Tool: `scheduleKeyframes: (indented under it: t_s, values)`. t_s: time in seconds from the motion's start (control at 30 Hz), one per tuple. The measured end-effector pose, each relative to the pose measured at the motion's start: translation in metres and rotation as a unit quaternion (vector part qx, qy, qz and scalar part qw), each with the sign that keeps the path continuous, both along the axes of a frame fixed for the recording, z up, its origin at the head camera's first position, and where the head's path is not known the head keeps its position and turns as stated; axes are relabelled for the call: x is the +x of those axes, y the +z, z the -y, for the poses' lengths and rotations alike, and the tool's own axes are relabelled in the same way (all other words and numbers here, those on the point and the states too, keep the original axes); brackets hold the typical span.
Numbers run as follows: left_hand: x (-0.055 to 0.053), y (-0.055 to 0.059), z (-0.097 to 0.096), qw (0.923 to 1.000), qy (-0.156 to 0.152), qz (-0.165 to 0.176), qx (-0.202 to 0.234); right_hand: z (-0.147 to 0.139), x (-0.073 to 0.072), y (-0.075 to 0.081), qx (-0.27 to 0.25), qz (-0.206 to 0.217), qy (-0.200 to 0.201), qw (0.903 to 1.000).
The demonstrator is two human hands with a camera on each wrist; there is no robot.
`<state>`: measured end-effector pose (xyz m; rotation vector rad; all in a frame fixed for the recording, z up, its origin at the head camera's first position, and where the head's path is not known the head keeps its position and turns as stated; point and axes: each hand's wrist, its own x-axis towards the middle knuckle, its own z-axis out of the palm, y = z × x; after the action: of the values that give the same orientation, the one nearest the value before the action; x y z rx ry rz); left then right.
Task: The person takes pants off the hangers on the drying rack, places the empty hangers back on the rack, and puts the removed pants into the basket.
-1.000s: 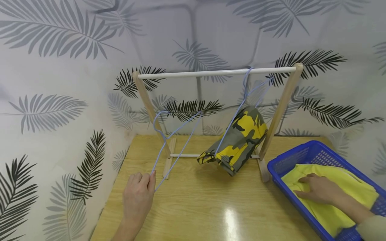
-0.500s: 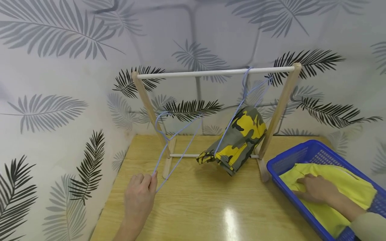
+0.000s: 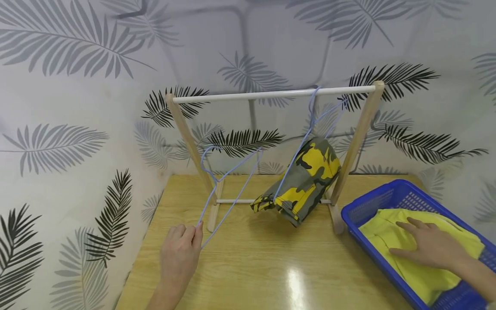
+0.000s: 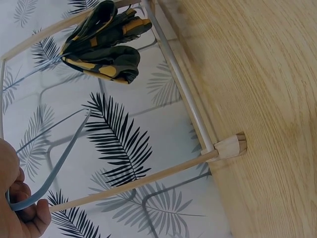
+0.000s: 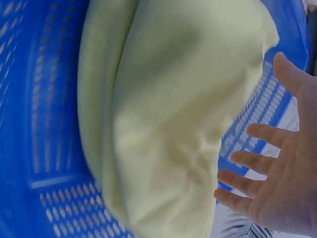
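My left hand (image 3: 180, 254) grips a light blue wire hanger (image 3: 237, 200) by one corner, its hook pointing up and away in front of the rack's left post. The left wrist view shows the fingers curled round the hanger wire (image 4: 62, 161). Spread and straight, my right hand (image 3: 430, 243) is over a folded yellow garment (image 3: 410, 271) inside the blue plastic basket (image 3: 377, 258). In the right wrist view the fingers of the right hand (image 5: 282, 173) are extended beside the cloth (image 5: 168, 124), pinching nothing.
A small rack with a white top rail (image 3: 271, 94) and wooden posts stands on the wooden table (image 3: 248, 267) against a leaf-patterned wall. Grey, yellow and black camouflage clothing (image 3: 306, 181) hangs from another blue hanger (image 3: 310, 125) near the right post (image 3: 358, 137).
My right hand has lifted slightly off the yellow garment, shifted right and spread its fingers. The hanger in my left hand has swung slightly to the right and down.
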<state>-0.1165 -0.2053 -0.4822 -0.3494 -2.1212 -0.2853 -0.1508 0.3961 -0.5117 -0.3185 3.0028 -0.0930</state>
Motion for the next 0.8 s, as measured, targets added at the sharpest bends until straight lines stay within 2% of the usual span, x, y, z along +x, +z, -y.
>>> scheduleKeyframes:
  t_s: [0.1, 0.33, 0.6, 0.8]
  values:
    - [0.001, 0.000, 0.000, 1.0000, 0.001, 0.001, -0.001, -0.011, 0.001, 0.005, 0.034, -0.014, -0.005, 0.9993]
    - [0.001, -0.001, 0.002, 1.0000, -0.002, 0.000, 0.005, -0.032, 0.007, 0.005, 0.094, 0.000, -0.033, 0.9950]
    - [0.002, 0.000, 0.001, 1.0000, 0.003, 0.006, 0.000, -0.042, 0.016, -0.001, 0.106, -0.026, -0.008, 0.9939]
    - [0.003, 0.001, 0.001, 1.0000, 0.004, 0.009, -0.002, -0.046, 0.017, -0.010, 0.098, -0.019, -0.014, 0.9949]
